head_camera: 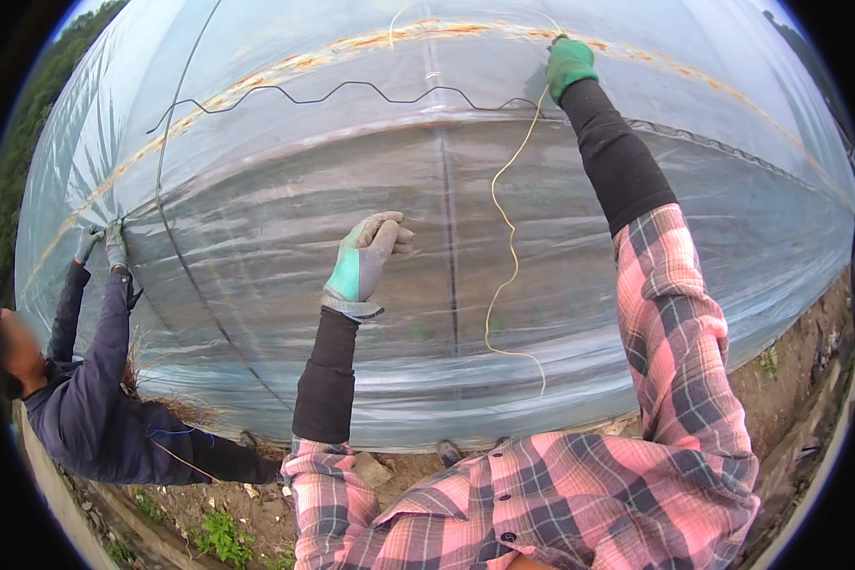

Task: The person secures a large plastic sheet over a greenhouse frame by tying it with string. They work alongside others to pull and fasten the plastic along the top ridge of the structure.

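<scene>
Plastic greenhouse film [370,271] fills the view before me. My right hand [571,65], in a green glove, is raised at the upper right with its fingers closed on a pale cord [511,235], which hangs down over the film. Left of that hand, a zigzag wire [357,84] lies across the film near a channel; its left end sticks up loose. My left hand [370,260], in a grey and turquoise glove, is held in front of the film below the wire, fingers curled, with nothing visible in it. A rust-stained band [328,51] arches above.
At the left a co-worker [89,420] in dark clothes reaches up, both gloved hands at the film's edge. A dark line [185,263] runs down the film beside them. Soil, a stone [370,470] and green weeds [224,538] lie below.
</scene>
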A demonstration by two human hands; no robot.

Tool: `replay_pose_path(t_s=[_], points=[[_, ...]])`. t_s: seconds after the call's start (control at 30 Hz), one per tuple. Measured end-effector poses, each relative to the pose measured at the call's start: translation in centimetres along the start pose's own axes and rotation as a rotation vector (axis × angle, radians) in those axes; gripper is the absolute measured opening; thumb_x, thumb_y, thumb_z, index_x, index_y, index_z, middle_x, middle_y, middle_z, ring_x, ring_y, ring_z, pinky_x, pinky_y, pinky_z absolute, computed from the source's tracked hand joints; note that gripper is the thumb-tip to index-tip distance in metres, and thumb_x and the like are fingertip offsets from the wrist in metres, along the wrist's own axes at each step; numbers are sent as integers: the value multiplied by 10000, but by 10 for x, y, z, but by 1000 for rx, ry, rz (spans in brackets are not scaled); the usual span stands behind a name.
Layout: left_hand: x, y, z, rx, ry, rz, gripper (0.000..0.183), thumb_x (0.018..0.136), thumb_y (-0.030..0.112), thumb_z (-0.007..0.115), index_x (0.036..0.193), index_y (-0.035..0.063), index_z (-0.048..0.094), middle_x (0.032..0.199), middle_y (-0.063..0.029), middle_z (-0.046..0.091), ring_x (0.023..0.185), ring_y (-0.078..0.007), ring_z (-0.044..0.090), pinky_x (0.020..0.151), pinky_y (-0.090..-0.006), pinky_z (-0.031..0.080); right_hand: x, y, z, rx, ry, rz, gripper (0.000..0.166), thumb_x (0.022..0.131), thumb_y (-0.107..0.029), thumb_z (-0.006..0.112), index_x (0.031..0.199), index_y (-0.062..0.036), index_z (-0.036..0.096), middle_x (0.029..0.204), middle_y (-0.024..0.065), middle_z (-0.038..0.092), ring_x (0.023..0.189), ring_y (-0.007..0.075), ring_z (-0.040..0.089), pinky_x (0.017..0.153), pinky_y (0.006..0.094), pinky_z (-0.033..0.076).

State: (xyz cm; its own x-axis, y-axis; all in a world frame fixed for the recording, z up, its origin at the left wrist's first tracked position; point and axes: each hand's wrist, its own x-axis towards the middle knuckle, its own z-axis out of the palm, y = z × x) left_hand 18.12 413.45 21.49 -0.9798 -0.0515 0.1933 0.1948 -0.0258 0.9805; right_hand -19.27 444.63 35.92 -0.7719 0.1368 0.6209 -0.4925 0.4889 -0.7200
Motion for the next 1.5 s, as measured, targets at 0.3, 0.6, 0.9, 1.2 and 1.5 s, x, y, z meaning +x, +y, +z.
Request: replay_pose_path(t_s=[0.3,0.6,0.9,1.2,1.5], points=[[19,-9,18,578,197,503,339,948,122,581,1271,21,581,1135,-81,668,983,-188,662,828,-286,527,-80,-113,-2,-119,-766,-352,229,917,-181,605,1063,-33,701,934,39,701,731,142,598,686,295,515],[83,21,51,1164,431,541,532,910,263,630,1384,89,463,1278,-173,583,1024,-362,640,806,-441,546,-97,-146,9,-342,-1068,-527,211,780,-164,622,919,-53,735,770,54,685,721,181,599,710,351,489],[128,19,36,1231,339,474,206,924,142,493,1105,70,560,906,-172,679,891,-354,672,713,-469,529,-105,-116,-4,-238,-871,-398,194,855,-174,650,985,-40,702,815,81,675,735,165,588,713,331,482],[142,-15,20,1036,341,227,218,852,251,618,975,73,639,901,-194,688,868,-391,660,739,-466,497,-158,-88,-52,-239,-633,-73,211,902,-232,672,981,-39,642,769,68,611,670,171,585,551,333,504],[67,-125,-39,722,223,-72,81,862,122,591,869,45,616,629,-72,625,544,-147,603,525,-304,474,-175,-83,-34,295,-782,312,257,974,-220,536,1073,-2,629,774,-7,576,682,75,580,598,272,555]])
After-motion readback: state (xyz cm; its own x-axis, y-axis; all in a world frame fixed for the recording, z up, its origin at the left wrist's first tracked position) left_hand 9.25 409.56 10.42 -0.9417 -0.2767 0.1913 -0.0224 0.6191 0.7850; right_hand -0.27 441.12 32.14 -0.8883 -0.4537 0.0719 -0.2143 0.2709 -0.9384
